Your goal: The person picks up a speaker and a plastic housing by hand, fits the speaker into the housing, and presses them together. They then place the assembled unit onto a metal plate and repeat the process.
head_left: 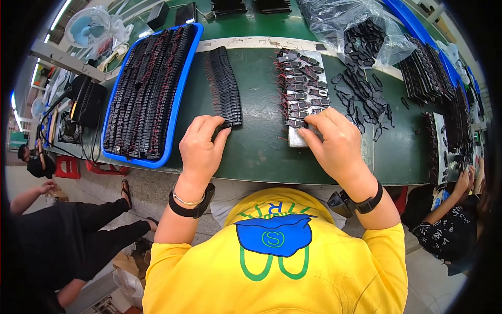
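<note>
My left hand (201, 140) is closed, thumb and fingertips pinching the near end of a curved row of small black parts with thin red wires (226, 86) on the green table. On the right, my right hand (334, 137) pinches a small black part (296, 123) at the near end of a silver metal plate (298, 141). Two columns of like black parts (298, 88) lie along that plate, red wires sticking out on its left side. Flat black loop-shaped pieces (363, 97) are heaped just right of the plate.
A blue tray (196, 39) packed with rows of wired black parts stands at the left. Beyond the loose pieces lies a clear plastic bag (334, 21) with more inside. Another worker's hands (463, 180) handle similar parts at the far right. A fan (88, 27) stands back left.
</note>
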Motion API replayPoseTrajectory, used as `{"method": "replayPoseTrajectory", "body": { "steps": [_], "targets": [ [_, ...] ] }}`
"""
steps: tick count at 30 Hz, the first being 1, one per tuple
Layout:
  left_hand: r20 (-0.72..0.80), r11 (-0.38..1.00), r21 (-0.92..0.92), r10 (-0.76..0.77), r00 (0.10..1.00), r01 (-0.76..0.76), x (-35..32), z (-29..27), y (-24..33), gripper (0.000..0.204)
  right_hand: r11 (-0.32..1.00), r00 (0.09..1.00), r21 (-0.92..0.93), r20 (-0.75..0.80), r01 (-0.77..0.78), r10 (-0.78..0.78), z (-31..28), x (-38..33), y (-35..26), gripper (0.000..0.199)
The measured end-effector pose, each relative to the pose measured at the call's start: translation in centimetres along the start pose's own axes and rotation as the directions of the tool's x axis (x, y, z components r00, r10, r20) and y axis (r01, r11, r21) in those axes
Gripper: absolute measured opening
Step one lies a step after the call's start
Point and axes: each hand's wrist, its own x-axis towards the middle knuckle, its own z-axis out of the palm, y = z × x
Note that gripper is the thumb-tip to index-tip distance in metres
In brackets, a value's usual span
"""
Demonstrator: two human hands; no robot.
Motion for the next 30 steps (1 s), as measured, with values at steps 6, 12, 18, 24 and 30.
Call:
{"method": "replayPoseTrajectory", "body": {
  "steps": [6,12,18,24,30],
  "targets": [
    [0.027,0.953,-0.303,0.003,1.000,0.006,-0.5,-0.5,3.3,0.024,0.998,0.999,0.018,-0.008,0.052,-0.052,0.1,0.1,0.2,0.018],
    [0.654,0.315,-0.641,-0.253,0.713,0.700,1.0,1.8,6.5,0.019,0.992,0.994,0.066,-0.018,0.106,-0.105,-0.1,-1.1,-0.2,0.019],
    [0.717,0.251,-0.620,-0.203,0.667,0.743,1.2,2.9,6.2,0.015,0.986,0.992,0.109,0.001,0.129,-0.130,-0.9,-2.0,-0.9,0.025],
    [0.658,0.270,-0.681,-0.182,0.731,0.680,-0.2,1.3,7.3,0.012,0.966,0.987,0.202,-0.065,0.159,-0.148,-1.3,-2.3,-1.3,0.032],
    [0.684,0.253,-0.665,-0.171,0.709,0.702,-0.9,0.4,8.2,0.013,0.945,0.984,0.275,-0.039,0.177,-0.173,-1.1,-3.5,-1.8,0.033]
  ]
}}
